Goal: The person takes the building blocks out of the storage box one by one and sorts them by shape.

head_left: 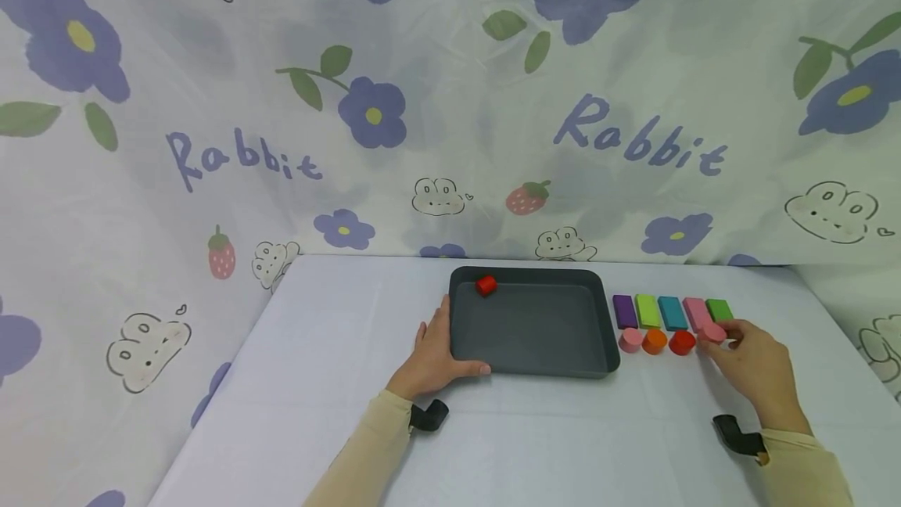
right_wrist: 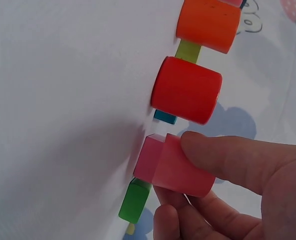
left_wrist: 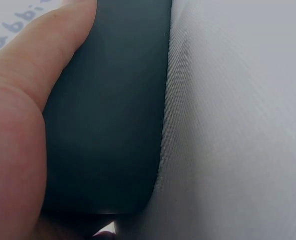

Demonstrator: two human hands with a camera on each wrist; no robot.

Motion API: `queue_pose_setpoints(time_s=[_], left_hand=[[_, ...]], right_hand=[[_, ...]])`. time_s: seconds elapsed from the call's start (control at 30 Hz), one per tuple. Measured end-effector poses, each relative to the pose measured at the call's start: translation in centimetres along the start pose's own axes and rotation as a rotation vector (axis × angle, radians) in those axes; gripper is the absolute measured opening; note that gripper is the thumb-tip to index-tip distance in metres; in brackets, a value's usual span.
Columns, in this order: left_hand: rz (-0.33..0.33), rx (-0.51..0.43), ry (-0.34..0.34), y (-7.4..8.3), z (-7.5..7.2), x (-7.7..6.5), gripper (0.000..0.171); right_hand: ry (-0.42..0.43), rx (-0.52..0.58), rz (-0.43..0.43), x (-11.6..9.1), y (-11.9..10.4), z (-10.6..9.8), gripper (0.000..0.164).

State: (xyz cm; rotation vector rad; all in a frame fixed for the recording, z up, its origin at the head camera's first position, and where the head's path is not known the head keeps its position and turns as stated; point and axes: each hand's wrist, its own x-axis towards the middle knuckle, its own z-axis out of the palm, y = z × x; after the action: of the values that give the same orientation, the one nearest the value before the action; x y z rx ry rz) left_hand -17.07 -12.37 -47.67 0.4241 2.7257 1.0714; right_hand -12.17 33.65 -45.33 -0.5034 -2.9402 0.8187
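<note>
My right hand point(head_left: 760, 366) pinches a pink cylinder block point(right_wrist: 185, 167) between thumb and fingers, at the right end of a row of cylinders. To its left stand a red cylinder point(right_wrist: 187, 90), an orange cylinder point(right_wrist: 210, 24) and another pink cylinder point(head_left: 630, 340). At the front left corner of a dark grey tray point(head_left: 535, 366) rests my left hand point(head_left: 432, 358), its fingers straight along the left side and its thumb across the front edge. A small red cylinder point(head_left: 486, 285) lies on its side in the tray's back left corner.
Behind the cylinders is a row of rectangular blocks: purple point(head_left: 624, 311), yellow-green point(head_left: 647, 311), blue point(head_left: 673, 313), pink point(head_left: 697, 313) and green point(head_left: 719, 310). A white cloth point(head_left: 317, 350) covers the table. A flower-printed curtain point(head_left: 450, 100) hangs behind it.
</note>
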Motion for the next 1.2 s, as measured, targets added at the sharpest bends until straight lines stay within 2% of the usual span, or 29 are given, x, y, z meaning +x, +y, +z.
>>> queue_pose_setpoints(time_s=[0.87,1.2], left_hand=[[0.007,-0.020,-0.003,-0.16,0.03,-0.05,0.136],[0.005,-0.013,-0.008,0.01,-0.10,0.00,0.136]], right_hand=[[-0.073,-0.023,0.004,0.51,0.54,0.37,0.057],[-0.077,-0.024,0.010,0.27,0.34,0.06,0.060]])
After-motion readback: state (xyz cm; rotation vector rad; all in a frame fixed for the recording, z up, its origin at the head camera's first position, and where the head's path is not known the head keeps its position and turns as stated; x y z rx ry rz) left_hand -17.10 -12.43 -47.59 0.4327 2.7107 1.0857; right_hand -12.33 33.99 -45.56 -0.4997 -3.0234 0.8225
